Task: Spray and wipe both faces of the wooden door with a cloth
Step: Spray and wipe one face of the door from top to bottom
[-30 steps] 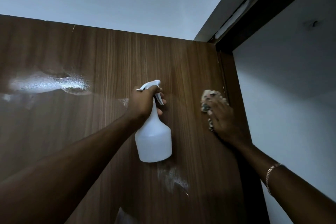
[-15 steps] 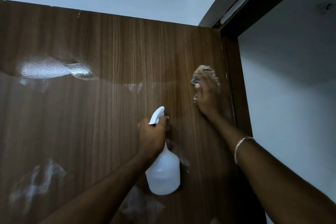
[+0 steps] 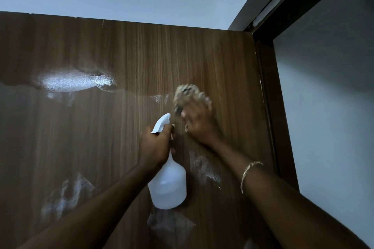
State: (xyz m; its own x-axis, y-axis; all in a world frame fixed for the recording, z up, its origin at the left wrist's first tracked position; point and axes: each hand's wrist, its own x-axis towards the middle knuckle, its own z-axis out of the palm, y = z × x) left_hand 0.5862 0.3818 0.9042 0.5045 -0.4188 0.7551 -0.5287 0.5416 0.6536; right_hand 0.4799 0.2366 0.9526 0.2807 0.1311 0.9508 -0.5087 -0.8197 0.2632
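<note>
Sliding left since earlier, right hand (image 3: pixel 197 119) flat on cloth (image 3: pixel 188 89) against door (image 3: pixel 141 56); left hand (image 3: pixel 154 145) gripping spray bottle (image 3: pixel 168 188).

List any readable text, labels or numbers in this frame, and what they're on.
None readable.
The bottle is plain white on the side that shows, with no label.
The door carries no sign or number.
The cloth is motion-blurred, and no print can be made out on it.
</note>
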